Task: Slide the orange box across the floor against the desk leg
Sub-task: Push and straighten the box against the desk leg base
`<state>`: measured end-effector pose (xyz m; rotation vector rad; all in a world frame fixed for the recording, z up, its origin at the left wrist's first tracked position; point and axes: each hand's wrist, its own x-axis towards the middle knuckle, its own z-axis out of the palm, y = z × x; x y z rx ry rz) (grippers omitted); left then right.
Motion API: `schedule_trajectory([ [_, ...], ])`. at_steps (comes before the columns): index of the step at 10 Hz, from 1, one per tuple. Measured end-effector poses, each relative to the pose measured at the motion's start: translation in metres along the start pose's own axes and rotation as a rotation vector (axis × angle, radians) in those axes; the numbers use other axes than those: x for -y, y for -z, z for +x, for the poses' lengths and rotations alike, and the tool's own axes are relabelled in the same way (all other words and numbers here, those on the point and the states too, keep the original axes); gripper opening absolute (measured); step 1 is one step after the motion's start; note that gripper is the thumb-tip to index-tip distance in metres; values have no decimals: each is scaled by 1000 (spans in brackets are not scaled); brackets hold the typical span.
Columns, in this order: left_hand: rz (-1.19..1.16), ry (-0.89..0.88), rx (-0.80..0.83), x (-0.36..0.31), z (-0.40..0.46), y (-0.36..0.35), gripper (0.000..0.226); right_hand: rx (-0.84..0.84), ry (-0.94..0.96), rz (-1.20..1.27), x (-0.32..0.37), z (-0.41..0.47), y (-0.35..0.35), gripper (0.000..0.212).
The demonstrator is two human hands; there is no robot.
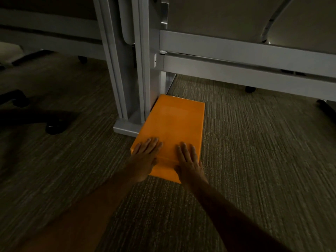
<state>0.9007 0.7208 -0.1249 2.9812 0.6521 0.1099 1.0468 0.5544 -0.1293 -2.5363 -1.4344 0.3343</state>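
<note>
An orange box (172,122) lies flat on the carpet, its long left side touching the foot of the grey desk leg (131,84). Its far end reaches under the desk frame. My left hand (145,153) rests palm down on the near left part of the box top, fingers spread. My right hand (189,160) lies flat on the near right part, fingers pointing away from me. Both hands press on the lid without gripping it. The near end of the box is partly hidden by my hands.
A grey desk crossbar (245,70) runs to the right behind the box. Black chair bases with castors (52,129) stand on the carpet at the left, and another castor (250,89) sits at the right under the frame. Striped carpet (254,151) spreads to the right.
</note>
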Motion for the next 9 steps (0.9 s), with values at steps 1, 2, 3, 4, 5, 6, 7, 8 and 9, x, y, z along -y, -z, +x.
schedule_trajectory([
  [1, 4, 56, -2, -3, 2, 0, 68, -3, 2, -10, 0, 2, 0, 84],
  [2, -15, 84, -9, -6, 4, -1, 66, 2, 4, -19, -2, 4, -2, 84],
  [3, -13, 98, 2, -8, 4, -1, 65, 11, 6, -25, -2, 4, -2, 84],
  [4, -56, 137, -5, -13, 4, 4, 64, 57, 13, -15, -3, 5, 4, 84],
  [5, -92, 128, -12, -15, 8, 9, 64, 90, 25, 48, -3, 3, 13, 83],
  [6, -279, 169, -4, -8, 14, 22, 56, 123, 59, 106, -3, -8, 27, 85],
  [7, -363, 217, 28, 1, 21, 31, 52, 164, 28, 137, 1, -23, 37, 90],
  [8, -201, 231, 90, -11, 24, 47, 55, 189, 51, 146, 5, -59, 53, 90],
  [9, -42, 229, 209, -25, 19, 58, 61, 148, 50, 178, 2, -83, 70, 88],
])
